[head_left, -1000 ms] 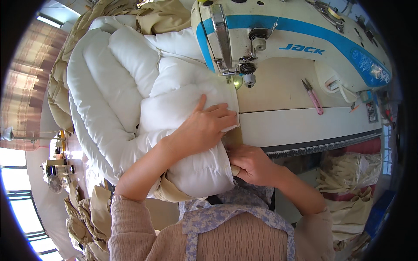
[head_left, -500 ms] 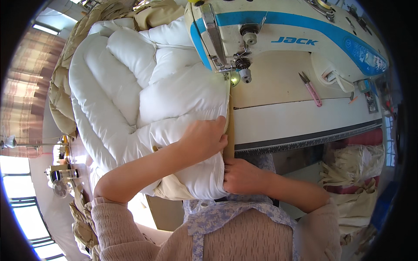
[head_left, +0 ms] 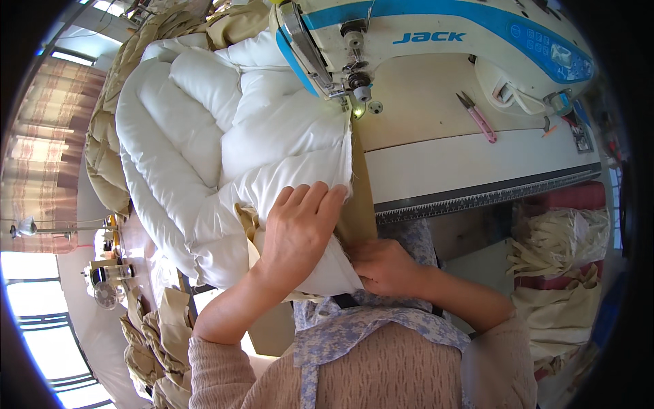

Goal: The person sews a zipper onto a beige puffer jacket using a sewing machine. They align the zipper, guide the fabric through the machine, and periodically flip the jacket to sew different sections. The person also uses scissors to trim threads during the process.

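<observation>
A puffy white quilted padding piece (head_left: 286, 146) lies under the sewing machine's needle area (head_left: 352, 102), its right edge running toward me. Along that edge a strip of beige fabric (head_left: 357, 187) shows beneath the white layer. My left hand (head_left: 300, 228) rests on the near part of the padding, fingers bent and closed at its right edge. Closer to me, my right hand (head_left: 388, 267) is closed on the layered edge near the lower corner; its fingertips are partly hidden by the cloth.
The white and blue sewing machine (head_left: 436, 34) spans the top right. Pink-handled thread snips (head_left: 478, 117) lie on its bed, and a ruler strip (head_left: 487, 192) lines the table's front edge. Beige quilted fabric (head_left: 105, 160) is heaped at left; bagged beige strips (head_left: 562, 238) sit at right.
My left hand has drawn nearer to me and turned, its knuckles now raised. The padding's near corner has shifted, showing more beige strip. The whole view has tilted slightly.
</observation>
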{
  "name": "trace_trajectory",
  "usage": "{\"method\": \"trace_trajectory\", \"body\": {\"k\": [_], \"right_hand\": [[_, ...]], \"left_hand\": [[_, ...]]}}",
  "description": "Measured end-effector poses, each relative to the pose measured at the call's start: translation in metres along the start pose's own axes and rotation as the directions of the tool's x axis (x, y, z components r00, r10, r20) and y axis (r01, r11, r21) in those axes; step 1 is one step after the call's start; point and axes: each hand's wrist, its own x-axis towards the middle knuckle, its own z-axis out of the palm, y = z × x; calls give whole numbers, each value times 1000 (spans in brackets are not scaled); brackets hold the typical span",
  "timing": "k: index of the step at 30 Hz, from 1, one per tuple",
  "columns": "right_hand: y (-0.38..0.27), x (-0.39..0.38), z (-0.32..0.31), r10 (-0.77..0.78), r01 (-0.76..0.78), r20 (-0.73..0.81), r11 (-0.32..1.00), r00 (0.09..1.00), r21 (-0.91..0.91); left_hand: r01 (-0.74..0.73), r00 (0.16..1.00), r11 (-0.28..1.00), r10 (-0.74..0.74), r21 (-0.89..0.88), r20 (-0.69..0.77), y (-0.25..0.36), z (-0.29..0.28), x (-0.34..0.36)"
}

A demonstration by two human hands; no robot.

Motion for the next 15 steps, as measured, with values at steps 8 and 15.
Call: {"method": "trace_trajectory", "body": {"k": [8, 15], "right_hand": [[4, 0, -13, 5, -8, 99, 999, 995, 31], [5, 3, -12, 64, -78, 128, 991, 990, 105]], "left_hand": [[-128, 985, 976, 146, -174, 95, -3, 40, 19], [-33, 978, 974, 77, -226, 192, -17, 45, 7]]}}
